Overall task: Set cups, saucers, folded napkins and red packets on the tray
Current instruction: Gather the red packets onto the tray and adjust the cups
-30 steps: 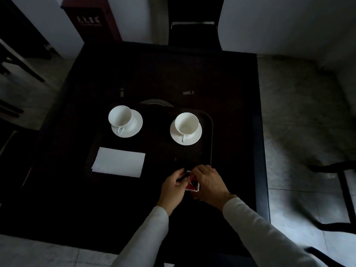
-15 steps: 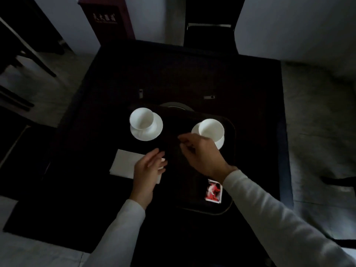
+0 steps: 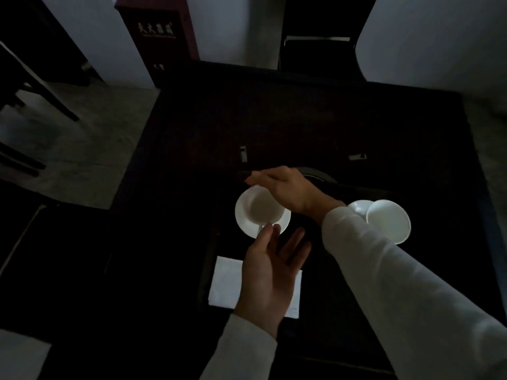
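We saw left cup [image 3: 260, 207] on saucer [image 3: 242, 226], left part of tray [image 3: 210, 250], beyond folded napkin [image 3: 226, 283]. Right hand [image 3: 285, 187] fingers [image 3: 258, 179] straight over rim, left hand [image 3: 270, 272] fingers [image 3: 295, 242] released near handle [image 3: 260, 228]; nothing grasped. We judged porcelain light, stiff, slippery, fragile; pinch handle.

Dark square table [image 3: 301, 119] across the middle of view. On its far half, two small pale objects well apart, one [image 3: 242, 153] to the left, the other [image 3: 357, 156] to the right, both too small to identify. Just nearer, the pale rim of a dark round disc [image 3: 319, 175], mostly hidden. Beyond the far edge, a black chair [image 3: 318, 50] against a white wall [image 3: 425, 37]. At upper left, a dark red cabinet [image 3: 157, 28] bearing pale characters. Grey floor [image 3: 96, 138] on both sides, dark chair legs [image 3: 33, 86] at left, a dark seat [image 3: 55, 256] at lower left.
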